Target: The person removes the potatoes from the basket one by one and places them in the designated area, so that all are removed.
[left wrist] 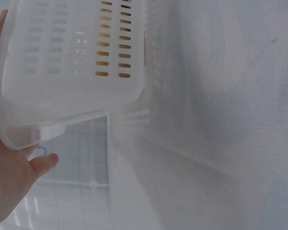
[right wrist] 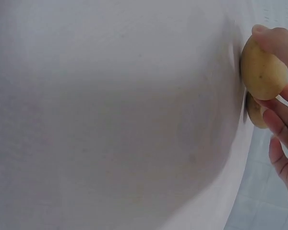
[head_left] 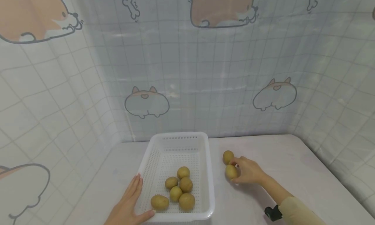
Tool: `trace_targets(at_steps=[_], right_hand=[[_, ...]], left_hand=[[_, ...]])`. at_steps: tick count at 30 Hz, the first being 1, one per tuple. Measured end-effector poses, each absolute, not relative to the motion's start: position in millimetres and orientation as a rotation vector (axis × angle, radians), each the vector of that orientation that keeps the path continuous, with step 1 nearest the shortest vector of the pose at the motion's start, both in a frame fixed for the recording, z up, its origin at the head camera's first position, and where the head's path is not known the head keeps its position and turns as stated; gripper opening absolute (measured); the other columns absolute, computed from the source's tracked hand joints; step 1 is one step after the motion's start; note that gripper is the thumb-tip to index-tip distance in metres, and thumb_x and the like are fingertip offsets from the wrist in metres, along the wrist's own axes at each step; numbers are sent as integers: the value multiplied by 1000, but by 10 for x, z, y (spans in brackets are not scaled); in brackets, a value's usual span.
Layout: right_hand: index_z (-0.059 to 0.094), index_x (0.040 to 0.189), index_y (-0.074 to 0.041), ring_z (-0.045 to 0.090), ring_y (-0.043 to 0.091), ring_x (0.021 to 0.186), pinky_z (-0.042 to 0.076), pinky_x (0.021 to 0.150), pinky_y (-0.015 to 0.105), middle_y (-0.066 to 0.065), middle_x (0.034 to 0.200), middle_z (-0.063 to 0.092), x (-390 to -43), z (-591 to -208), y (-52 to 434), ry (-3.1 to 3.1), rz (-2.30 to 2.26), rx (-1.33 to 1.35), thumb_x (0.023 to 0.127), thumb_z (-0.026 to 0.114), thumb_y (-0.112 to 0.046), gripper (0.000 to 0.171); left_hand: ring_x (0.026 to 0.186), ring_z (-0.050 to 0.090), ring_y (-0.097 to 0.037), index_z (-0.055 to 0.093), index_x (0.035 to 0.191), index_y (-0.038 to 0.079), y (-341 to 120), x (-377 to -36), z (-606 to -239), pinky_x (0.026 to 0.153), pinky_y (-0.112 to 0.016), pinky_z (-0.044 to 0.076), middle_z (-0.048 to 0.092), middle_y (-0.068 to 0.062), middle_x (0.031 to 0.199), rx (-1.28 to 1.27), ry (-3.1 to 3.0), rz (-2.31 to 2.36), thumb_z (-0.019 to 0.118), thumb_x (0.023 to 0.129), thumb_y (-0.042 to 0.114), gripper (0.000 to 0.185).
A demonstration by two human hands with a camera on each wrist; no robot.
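In the head view my right hand (head_left: 249, 171) pinches a potato (head_left: 231, 172) between thumb and fingers on the white tabletop. A second potato (head_left: 228, 157) lies just behind it. The right wrist view shows the thumb on one side of the held potato (right wrist: 263, 69) and fingertips on the other. My left hand (head_left: 127, 202) rests at the front left corner of a white plastic basket (head_left: 211, 186), fingers straight along its rim and thumb over the front edge. Several potatoes, among them a large one (head_left: 187, 201), sit in the basket's front half.
A light tabletop (head_left: 281, 160) spreads right of the basket. Pale checked sheeting (head_left: 205, 72) with cartoon dogs stands behind and on both sides. Near my right sleeve (head_left: 298, 210) there is a small dark device (head_left: 273, 213). Slots line the basket's wall (left wrist: 77, 91).
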State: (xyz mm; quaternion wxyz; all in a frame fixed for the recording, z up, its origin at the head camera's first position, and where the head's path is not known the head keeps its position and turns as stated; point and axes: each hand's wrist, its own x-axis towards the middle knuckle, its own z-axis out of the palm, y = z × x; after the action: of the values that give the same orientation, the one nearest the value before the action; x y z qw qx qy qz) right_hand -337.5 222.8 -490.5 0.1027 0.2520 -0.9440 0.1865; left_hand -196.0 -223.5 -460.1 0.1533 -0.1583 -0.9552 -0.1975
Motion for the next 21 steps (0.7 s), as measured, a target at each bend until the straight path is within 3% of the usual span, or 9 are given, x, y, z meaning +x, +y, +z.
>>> trace_targets(at_steps=[10, 15, 21], right_hand=[[60, 114, -18, 52, 13, 86, 43, 60, 29, -9, 99, 61, -3361, -4855, 2213, -2834, 523, 761, 63, 73, -49, 62], [58, 118, -17, 52, 12, 87, 43, 60, 30, -7, 103, 61, -3332, -4839, 2211, -2868, 499, 761, 63, 73, -51, 67], [56, 121, -18, 53, 15, 92, 46, 66, 36, -5, 105, 61, -3318, -4820, 2236, -2873, 501, 773, 62, 74, -53, 71]], left_hand=[[137, 8, -24, 22, 141, -3, -2242, -1967, -4590, 90, -60, 34, 18, -20, 147, -461, -2739, -561, 69, 67, 57, 106], [135, 13, -30, 22, 141, -3, -2244, -1970, -4584, 90, -60, 34, 18, -20, 147, -463, -2743, -561, 69, 67, 57, 107], [137, 9, -26, 20, 141, -3, -2245, -1968, -4578, 90, -60, 34, 18, -19, 147, -461, -2741, -568, 69, 66, 56, 107]])
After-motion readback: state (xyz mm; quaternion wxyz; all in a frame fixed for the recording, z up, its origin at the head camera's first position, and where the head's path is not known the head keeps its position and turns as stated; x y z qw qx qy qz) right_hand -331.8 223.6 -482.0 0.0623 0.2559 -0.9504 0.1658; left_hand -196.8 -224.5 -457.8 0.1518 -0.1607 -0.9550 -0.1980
